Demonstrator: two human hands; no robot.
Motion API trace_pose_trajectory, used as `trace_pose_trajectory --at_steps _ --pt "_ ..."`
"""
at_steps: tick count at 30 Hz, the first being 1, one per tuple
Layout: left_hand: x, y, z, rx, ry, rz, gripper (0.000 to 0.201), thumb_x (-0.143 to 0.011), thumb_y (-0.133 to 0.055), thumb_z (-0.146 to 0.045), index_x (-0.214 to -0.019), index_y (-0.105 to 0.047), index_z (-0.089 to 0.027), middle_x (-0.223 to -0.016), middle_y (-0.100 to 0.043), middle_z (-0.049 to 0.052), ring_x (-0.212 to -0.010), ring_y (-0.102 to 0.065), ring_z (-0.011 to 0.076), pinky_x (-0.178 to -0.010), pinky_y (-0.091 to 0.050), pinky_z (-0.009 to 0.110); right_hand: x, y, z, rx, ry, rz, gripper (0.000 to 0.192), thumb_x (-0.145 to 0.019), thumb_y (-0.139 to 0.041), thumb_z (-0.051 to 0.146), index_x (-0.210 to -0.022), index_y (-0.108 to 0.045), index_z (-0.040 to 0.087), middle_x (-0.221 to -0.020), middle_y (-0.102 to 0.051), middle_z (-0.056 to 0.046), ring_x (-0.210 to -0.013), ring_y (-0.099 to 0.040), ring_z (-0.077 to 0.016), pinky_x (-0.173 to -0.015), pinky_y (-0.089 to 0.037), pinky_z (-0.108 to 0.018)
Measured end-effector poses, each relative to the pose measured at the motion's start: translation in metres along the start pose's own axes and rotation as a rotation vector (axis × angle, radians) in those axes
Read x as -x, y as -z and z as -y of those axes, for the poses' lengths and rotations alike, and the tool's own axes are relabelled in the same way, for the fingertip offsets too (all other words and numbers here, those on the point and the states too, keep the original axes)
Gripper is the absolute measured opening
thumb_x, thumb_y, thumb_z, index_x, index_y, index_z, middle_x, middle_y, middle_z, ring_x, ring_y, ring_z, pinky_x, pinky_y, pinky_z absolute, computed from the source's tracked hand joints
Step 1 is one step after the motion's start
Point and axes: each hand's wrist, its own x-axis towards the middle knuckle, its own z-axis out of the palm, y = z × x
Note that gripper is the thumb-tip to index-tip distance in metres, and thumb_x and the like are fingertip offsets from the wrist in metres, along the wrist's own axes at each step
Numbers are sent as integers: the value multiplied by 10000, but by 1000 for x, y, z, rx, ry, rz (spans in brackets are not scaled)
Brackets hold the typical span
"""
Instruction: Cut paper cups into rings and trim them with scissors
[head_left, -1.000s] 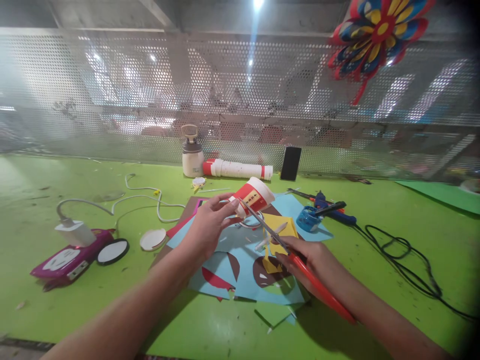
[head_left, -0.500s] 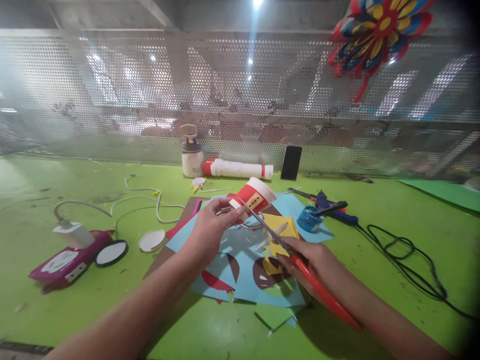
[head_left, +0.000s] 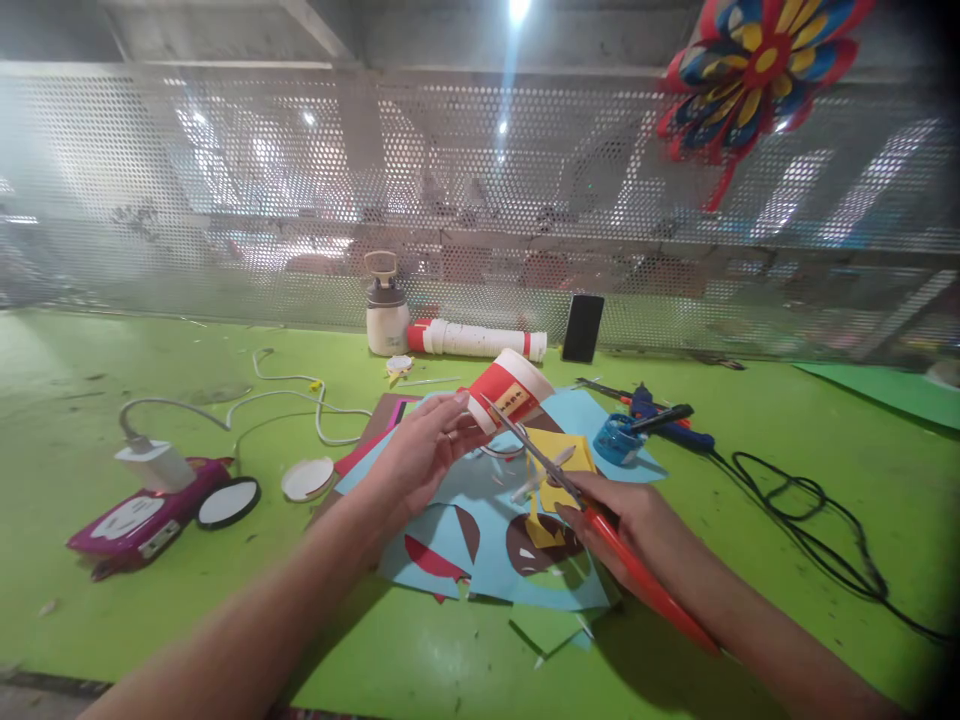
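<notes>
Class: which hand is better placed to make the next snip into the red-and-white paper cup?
Right. The right hand holds the red-handled scissors, blades at the red-and-white paper cup; the left hand steadies it.

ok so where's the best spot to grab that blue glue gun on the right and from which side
Probably the blue glue gun's body, taken from above. It lies flat on the green table, its black cable trailing right, so a hand coming from the near side stays free of the cable.
</notes>
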Motion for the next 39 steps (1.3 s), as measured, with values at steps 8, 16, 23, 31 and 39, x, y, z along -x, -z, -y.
trace_pose_trajectory --at_steps 8,16,23,31,39 --pt "-4 5 -1 13 33 3 235 -749 -816 -239 -882 -662 -121 -945 -771 153 -910 -741 266 -930 -575 439 -3 2 3 -29 9 0 251 -945 -519 257 -1076 -712 162 -823 -702 -19 -726 -624 -188 -657 -467 -265" --pt "2 2 0 -38 14 -24 296 -761 -825 -279 -928 -637 -123 -899 -766 129 -819 -731 213 -881 -576 392 -2 0 2 -55 -16 4 222 -951 -517 251 -1038 -711 188 -831 -711 -7 -717 -630 -182 -641 -471 -255" --pt "0 2 -2 -50 -26 -29 323 -730 -845 -265 -914 -623 -118 -868 -759 133 -805 -724 220 -890 -568 425 -1 1 5 -62 -2 -7 227 -933 -537 220 -1057 -726 205 -810 -720 2 -736 -653 -182 -641 -477 -238" --pt "-3 4 1 -96 -136 -56 387 -655 -891 -251 -920 -633 -139 -852 -735 92 -818 -723 231 -836 -564 406 -8 -10 -11 -57 48 -30 263 -940 -545 334 -1071 -706 172 -833 -719 -25 -699 -646 -177 -633 -492 -287" --pt "0 0 7 -142 -172 -69 378 -673 -883 -274 -939 -650 -140 -866 -723 90 -855 -706 244 -845 -566 432 -7 -10 -6 -80 70 -55 322 -913 -525 338 -1090 -728 161 -769 -702 -19 -669 -619 -178 -614 -486 -257"
